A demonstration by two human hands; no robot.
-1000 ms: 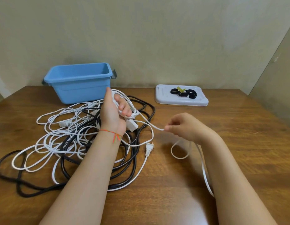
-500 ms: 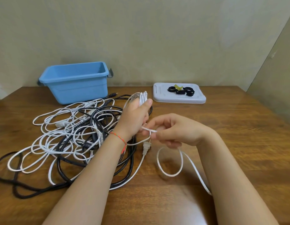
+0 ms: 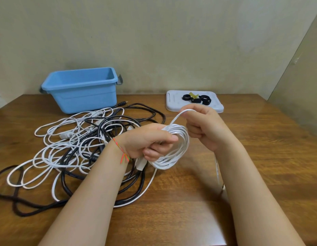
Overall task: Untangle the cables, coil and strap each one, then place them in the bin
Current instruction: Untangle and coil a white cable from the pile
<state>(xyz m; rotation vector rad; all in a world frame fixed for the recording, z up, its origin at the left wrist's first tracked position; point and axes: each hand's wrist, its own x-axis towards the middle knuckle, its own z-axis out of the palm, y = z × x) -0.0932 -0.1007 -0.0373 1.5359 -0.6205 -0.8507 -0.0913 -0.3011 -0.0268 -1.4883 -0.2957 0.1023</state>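
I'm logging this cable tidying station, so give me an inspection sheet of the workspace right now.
Surface: wooden table, bare at right.
Job's things: white coil held above the table; blue bin at back left, no cables visible inside.
Clutter: white tray with black straps.
Grippers: left hand grips the coil; right hand holds its free strand.
Cables: tangled white and black cables at left.
Surroundings: plain wall; nothing else seen.

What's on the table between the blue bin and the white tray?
Bare wood; the head view shows nothing between the blue bin and the white tray.
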